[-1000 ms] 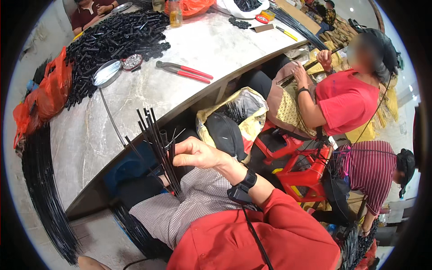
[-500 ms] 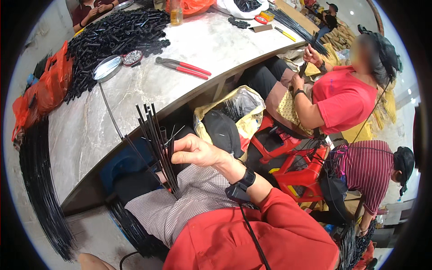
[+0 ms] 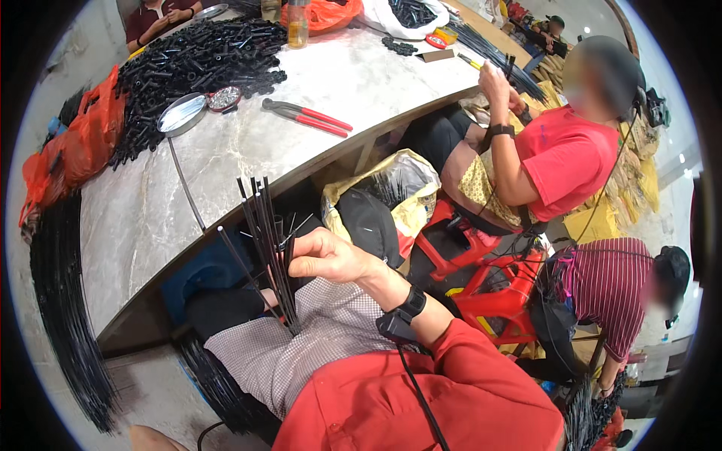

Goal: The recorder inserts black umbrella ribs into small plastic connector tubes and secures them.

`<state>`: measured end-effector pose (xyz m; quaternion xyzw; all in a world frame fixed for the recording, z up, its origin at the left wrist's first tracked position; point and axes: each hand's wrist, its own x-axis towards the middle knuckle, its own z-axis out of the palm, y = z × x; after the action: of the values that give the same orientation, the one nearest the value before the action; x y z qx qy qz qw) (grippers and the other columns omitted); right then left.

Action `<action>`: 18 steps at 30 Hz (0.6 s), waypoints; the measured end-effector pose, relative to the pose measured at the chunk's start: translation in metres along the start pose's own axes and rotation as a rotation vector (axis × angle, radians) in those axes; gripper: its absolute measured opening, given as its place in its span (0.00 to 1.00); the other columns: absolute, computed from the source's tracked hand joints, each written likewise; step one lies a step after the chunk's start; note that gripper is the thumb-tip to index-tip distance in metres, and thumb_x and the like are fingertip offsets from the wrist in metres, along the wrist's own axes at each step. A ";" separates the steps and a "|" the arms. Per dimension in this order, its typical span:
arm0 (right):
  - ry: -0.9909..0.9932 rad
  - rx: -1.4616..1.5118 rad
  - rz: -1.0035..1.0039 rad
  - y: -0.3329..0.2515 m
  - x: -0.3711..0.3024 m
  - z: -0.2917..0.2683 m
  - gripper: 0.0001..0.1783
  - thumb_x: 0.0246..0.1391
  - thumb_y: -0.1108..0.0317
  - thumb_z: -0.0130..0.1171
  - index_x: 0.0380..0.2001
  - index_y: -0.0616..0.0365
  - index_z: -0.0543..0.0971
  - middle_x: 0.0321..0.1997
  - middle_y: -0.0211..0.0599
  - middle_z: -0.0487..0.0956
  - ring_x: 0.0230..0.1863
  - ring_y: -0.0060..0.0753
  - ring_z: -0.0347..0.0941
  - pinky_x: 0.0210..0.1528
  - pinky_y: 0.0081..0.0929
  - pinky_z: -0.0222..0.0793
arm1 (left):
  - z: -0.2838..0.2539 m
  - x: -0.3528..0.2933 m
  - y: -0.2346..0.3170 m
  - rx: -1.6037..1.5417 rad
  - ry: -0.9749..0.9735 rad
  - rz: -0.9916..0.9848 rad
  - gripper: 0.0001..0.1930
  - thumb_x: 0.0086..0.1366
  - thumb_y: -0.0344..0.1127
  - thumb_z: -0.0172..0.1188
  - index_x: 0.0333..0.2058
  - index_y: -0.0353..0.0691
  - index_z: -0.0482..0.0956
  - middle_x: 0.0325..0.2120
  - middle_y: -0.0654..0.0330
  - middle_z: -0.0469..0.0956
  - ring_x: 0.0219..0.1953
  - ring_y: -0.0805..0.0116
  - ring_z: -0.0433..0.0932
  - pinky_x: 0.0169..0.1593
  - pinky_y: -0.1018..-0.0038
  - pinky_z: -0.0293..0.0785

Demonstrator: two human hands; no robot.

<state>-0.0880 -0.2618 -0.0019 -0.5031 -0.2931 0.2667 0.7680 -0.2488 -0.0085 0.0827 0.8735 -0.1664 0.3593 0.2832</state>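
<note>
My right hand (image 3: 331, 259) is closed on an upright bundle of thin black rods (image 3: 268, 233) above my lap, thumb and fingers pinched at its right side. The tops stand uneven, and the lower ends come down onto my checked apron (image 3: 248, 349). One light-tipped rod leans away to the left of the bundle. Short thin pieces stick out near my fingertips. I cannot make out my left hand. A small patch of skin shows behind the rods, and what it belongs to is unclear.
On the marble-topped table (image 3: 226, 161) are red-handled pliers (image 3: 308, 118), a black heap of tubes (image 3: 203, 60), a metal dish (image 3: 182, 115) and a bottle (image 3: 298, 26). Long rods (image 3: 56, 301) hang at its left. A yellow-white sack (image 3: 421, 188) and red stools (image 3: 496, 297) stand right, near co-workers.
The light-tipped rod now stands apart at the bundle's left. My right hand has shifted very slightly. The co-worker in pink has raised their hands and turned their head.
</note>
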 end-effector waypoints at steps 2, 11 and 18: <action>-0.033 -0.067 -0.039 0.005 0.002 -0.001 0.13 0.59 0.69 0.56 0.43 0.65 0.79 0.35 0.24 0.79 0.38 0.12 0.69 0.43 0.16 0.67 | 0.001 0.001 0.001 -0.002 0.003 0.002 0.06 0.64 0.26 0.50 0.34 0.30 0.75 0.22 0.59 0.76 0.23 0.76 0.71 0.24 0.78 0.66; 0.047 -0.051 -0.017 0.003 -0.001 -0.008 0.11 0.59 0.70 0.54 0.40 0.65 0.79 0.34 0.24 0.79 0.35 0.13 0.70 0.40 0.17 0.69 | -0.006 0.011 0.002 0.031 -0.016 0.035 0.06 0.64 0.26 0.50 0.34 0.30 0.75 0.22 0.60 0.76 0.22 0.77 0.71 0.23 0.78 0.66; 0.112 -0.409 0.073 -0.007 0.014 0.012 0.10 0.57 0.67 0.56 0.34 0.63 0.81 0.23 0.23 0.75 0.28 0.11 0.66 0.29 0.17 0.65 | 0.026 0.009 -0.006 -0.615 0.120 -0.808 0.17 0.61 0.20 0.54 0.49 0.32 0.74 0.24 0.62 0.77 0.24 0.79 0.72 0.30 0.84 0.69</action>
<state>-0.0863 -0.2474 0.0104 -0.6727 -0.2796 0.2009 0.6549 -0.2259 -0.0211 0.0715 0.7222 0.1030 0.2051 0.6525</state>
